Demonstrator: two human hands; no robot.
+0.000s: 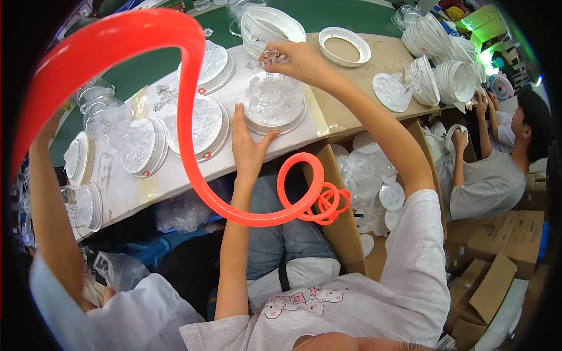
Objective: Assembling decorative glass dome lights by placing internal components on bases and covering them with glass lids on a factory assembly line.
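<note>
On the table in front of me sits a round white base topped with a clear, bumpy plastic disc. My left hand rests against its near left rim, thumb and fingers spread apart. Above the far part of the disc, my right hand pinches a clear plastic ornament with small branching shapes. The ornament's lower end reaches down to the disc; whether it is seated there I cannot tell. Similar bases, including one with a clear top, stand to the left.
A red coiled tube hangs across the view. White rings and stacked bases lie beyond and right. A cardboard box of clear discs stands right of my legs. Other people work at left and at right.
</note>
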